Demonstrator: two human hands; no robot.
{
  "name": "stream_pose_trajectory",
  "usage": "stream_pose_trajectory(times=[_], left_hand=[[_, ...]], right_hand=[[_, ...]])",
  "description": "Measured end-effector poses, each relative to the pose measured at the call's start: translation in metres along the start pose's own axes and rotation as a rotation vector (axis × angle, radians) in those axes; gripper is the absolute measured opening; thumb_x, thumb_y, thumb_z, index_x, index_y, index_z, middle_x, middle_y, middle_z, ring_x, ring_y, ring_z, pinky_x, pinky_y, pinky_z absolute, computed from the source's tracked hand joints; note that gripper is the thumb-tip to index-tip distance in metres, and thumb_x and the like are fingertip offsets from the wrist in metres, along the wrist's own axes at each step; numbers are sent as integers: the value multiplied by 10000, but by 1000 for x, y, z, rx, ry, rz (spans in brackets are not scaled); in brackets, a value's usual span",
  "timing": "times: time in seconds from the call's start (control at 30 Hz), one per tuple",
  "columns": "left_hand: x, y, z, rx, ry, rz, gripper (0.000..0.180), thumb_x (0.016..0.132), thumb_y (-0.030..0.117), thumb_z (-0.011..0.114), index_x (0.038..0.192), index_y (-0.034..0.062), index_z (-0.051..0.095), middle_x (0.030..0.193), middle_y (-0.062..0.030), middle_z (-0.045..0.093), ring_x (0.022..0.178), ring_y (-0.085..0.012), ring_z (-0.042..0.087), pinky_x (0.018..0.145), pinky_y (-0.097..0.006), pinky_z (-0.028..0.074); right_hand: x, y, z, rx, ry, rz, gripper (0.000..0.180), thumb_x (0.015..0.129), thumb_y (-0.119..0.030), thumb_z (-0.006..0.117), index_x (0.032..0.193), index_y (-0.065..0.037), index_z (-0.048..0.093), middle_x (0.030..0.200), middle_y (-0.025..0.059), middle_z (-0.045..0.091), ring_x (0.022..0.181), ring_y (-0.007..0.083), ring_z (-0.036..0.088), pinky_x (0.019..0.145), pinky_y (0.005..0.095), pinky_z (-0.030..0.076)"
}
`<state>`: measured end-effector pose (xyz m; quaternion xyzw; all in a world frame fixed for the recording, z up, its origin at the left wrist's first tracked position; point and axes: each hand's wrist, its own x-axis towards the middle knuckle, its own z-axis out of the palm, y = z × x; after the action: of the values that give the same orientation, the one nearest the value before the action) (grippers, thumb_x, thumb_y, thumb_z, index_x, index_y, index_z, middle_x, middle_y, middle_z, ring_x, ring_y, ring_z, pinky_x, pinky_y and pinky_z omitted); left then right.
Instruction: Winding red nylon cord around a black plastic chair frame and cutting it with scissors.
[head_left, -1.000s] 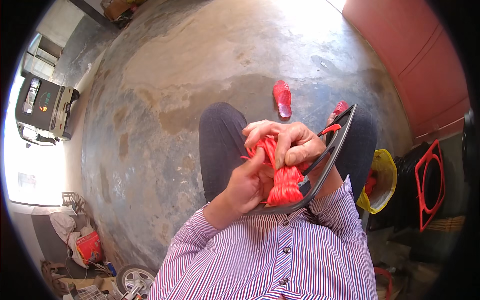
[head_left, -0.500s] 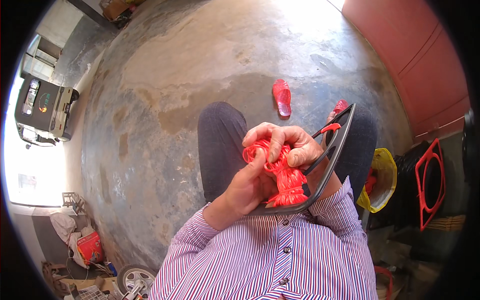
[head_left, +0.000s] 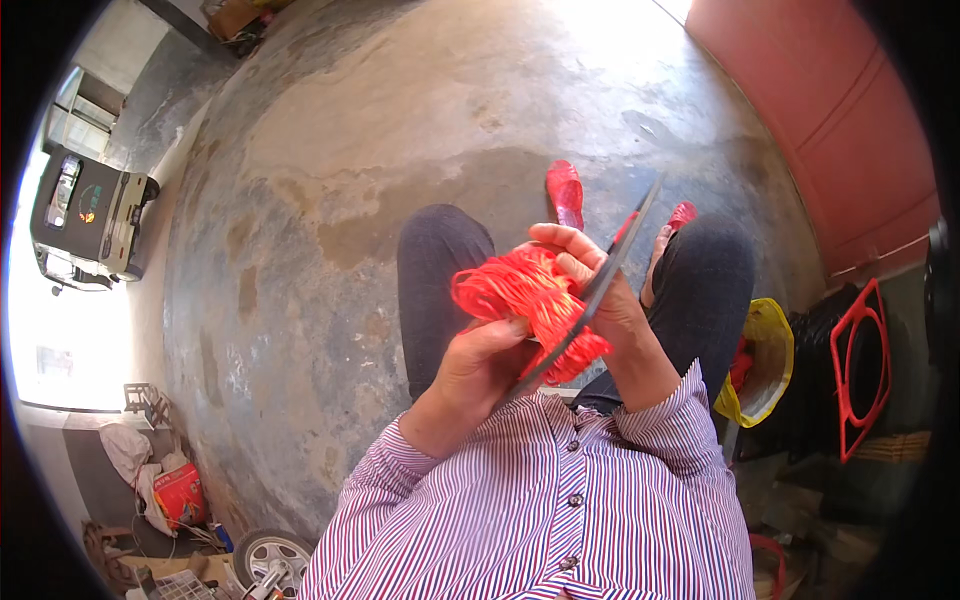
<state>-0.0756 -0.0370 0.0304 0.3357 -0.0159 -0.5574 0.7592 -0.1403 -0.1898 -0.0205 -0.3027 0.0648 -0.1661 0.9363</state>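
Note:
A bundle of bright red cord [head_left: 530,290], bound round its middle, is held over my lap. My left hand [head_left: 475,365] grips its lower left side with the thumb pressed on the strands. At the far right side, my right hand [head_left: 610,295] curls its fingers against the bundle; some fingertips are hidden by the cord. A black frame [head_left: 622,245] with a red piece on it, seen nearly edge-on, slants across the bundle and in front of my right hand. Its lower end comes close to my left hand.
Red slippers [head_left: 565,192] are on the concrete floor ahead. To the right stand a yellow bag [head_left: 752,400] with red contents and a red frame [head_left: 848,375]. A small wheel [head_left: 272,555] and a red box [head_left: 182,495] lie at lower left. A three-wheeled vehicle [head_left: 95,215] is outside.
The bundle has turned and now shows a wider fan of loops to the left. The black frame has swung nearly edge-on. My right hand has moved off the front of the cord.

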Motion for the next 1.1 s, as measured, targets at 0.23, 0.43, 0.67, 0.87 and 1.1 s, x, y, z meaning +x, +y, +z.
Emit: stream_pose_trajectory(times=[0.23,0.43,0.67,0.87,1.1], left_hand=[[1,22,-23,-39,-99,110,398,960,201,503,1294,-9,551,787,-163,598,428,-173,478,390,-258,399],[-9,24,-14,59,-132,5,359,948,150,509,1270,-3,552,792,-132,623,468,-150,494,412,-239,411],[-6,28,-28,-5,-251,93,412,957,165,476,1324,-16,514,793,-157,610,444,-157,482,398,-255,411],[-8,31,-32,17,-289,83,446,947,223,510,1295,-56,518,783,-152,580,415,-137,450,404,-258,394],[-7,30,-33,50,-292,109,410,966,206,533,1284,-53,523,790,-147,584,429,-125,449,405,-245,395]], right_hand=[[-12,-5,2,-262,-4,-65,486,810,-109,796,1234,-9,582,1157,77,659,1075,167,620,972,317,468],[-3,2,4,-20,-95,38,306,862,-107,690,1142,4,638,1049,87,693,979,168,662,906,320,513],[1,6,-14,-168,179,124,179,902,-84,628,1063,-7,643,924,42,688,814,105,647,790,271,528],[2,8,-15,-568,218,-35,367,896,-140,639,1216,14,548,1104,72,628,980,122,596,882,273,460],[-9,6,11,-435,-155,-27,510,899,-257,701,1293,21,535,1212,108,623,1165,205,582,1033,344,420]])
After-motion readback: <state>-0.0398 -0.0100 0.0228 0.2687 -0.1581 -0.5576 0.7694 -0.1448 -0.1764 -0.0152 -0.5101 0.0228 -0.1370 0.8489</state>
